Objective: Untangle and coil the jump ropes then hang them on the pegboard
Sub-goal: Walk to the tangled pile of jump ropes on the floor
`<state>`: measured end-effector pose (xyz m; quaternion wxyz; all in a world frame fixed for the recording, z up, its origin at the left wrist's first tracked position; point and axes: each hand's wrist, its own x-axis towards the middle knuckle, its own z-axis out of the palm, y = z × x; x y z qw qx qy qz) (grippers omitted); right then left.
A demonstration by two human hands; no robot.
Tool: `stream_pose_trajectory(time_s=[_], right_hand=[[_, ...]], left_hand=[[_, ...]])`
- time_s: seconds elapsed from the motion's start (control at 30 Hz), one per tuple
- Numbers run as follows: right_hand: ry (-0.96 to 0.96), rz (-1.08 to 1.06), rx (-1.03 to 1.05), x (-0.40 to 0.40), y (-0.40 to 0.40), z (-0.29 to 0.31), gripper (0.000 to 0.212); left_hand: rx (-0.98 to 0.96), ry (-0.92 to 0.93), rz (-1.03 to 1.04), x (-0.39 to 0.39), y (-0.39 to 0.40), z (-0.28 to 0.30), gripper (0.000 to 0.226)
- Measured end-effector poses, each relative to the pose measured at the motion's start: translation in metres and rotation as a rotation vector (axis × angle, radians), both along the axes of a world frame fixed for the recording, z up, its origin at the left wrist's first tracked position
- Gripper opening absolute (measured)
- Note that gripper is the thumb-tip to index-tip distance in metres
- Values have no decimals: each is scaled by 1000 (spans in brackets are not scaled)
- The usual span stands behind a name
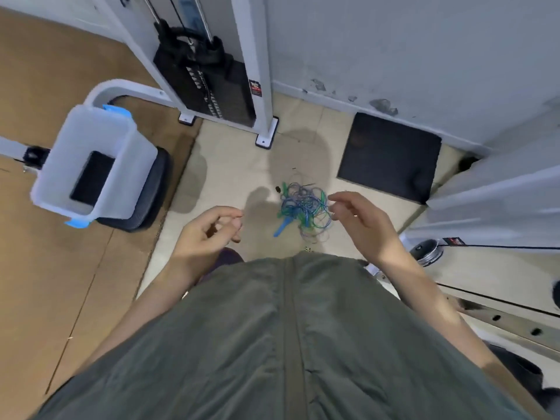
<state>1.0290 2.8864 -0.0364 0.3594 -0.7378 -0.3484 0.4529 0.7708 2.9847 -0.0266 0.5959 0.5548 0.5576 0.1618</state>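
Head view: ropes [304, 209] lie in one tangle on the floor [242, 177] between my loosely curled, empty left hand [209, 230] and right hand [360, 219]; untangling, coiling and hanging all appear left, no pegboard visible.

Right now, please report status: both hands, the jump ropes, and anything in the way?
Left hand and right hand loosely curled, holding nothing. Jump ropes lie tangled on the floor between them. No pegboard in view; nothing blocks the ropes.
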Motion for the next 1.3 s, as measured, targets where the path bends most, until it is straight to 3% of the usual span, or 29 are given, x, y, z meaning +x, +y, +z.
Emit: stream_pose_trajectory(time_s=[0.17, 0.33, 0.47, 0.67, 0.8, 0.97, 1.3], right_hand=[[-3, -58, 62, 20, 71, 7, 21], [15, -138, -5, 24, 131, -60, 22], [-16, -148, -65, 40, 173, -185, 25], [14, -173, -52, 80, 210, -424, 16], [-74, -91, -43, 101, 219, -525, 15], [-168, -79, 21, 114, 213, -555, 18], [-310, -68, 174, 69, 145, -511, 11]], left_hand=[[-35, 69, -84, 10, 83, -31, 17], [-56, 18, -260, 48, 168, -103, 16], [-40, 17, -335, 88, 223, -221, 16], [61, 30, -436, 149, 266, -438, 14], [178, -6, -470, 174, 280, -524, 12], [311, -66, -539, 182, 276, -556, 9], [532, -114, -572, 155, 207, -518, 8]])
